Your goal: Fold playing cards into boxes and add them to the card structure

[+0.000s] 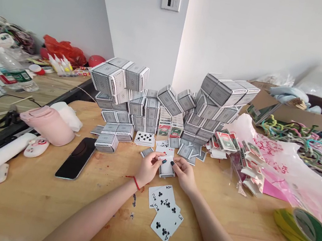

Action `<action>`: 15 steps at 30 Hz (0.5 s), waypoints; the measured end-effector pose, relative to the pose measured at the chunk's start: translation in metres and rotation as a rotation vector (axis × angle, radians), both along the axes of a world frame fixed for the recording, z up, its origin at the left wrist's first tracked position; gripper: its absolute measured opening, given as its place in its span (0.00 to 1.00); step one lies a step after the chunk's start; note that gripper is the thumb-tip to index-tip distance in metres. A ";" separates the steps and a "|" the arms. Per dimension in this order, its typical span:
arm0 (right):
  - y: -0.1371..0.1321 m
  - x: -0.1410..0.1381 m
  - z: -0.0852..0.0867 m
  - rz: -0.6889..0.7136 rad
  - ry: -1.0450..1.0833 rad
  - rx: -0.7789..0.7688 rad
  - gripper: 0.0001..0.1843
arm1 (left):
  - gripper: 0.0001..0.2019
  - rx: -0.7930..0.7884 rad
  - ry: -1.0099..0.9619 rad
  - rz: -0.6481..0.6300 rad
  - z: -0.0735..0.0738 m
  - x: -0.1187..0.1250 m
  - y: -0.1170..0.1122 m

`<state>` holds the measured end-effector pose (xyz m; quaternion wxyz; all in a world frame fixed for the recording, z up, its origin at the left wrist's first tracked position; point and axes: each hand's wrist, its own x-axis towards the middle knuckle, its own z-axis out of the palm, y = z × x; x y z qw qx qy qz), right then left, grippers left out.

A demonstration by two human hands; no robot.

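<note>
Between both hands is a playing card [166, 169], mostly white on the side I see, partly hidden by my fingers. My left hand [149, 168] pinches its left edge, thumb on top, and wears a red string at the wrist. On the opposite edge, my right hand [185, 175] pinches with dark-nailed fingers. Several club cards [165, 216] lie fanned face up between my forearms. Just beyond the hands are a face-up spade card [145, 138] and loose face-down cards [189, 151]. Cubes folded from grey-backed cards [119, 76] are stacked behind them.
A black phone [76, 158] and a pink cup [47, 124] lie at left. Card boxes [226, 141] sit right of the stacks, beside a pinkish plastic bag [273, 151]. A roll of yellow-green tape [305, 230] is at far right, with a cardboard box [310, 116] behind.
</note>
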<state>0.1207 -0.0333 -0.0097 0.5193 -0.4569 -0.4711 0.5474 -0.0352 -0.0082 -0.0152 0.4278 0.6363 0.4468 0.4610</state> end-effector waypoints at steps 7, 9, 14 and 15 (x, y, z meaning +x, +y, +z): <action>-0.001 -0.008 -0.002 -0.070 0.038 -0.005 0.15 | 0.13 -0.038 -0.037 0.049 0.003 0.004 -0.005; -0.002 -0.008 -0.002 -0.081 0.044 -0.005 0.15 | 0.14 -0.017 0.004 0.010 0.007 0.004 -0.008; -0.006 -0.014 0.000 -0.072 0.068 -0.047 0.14 | 0.14 0.011 0.046 0.038 0.013 0.007 -0.017; -0.007 -0.016 0.000 -0.081 0.068 -0.048 0.14 | 0.14 0.007 0.049 0.050 0.013 0.008 -0.018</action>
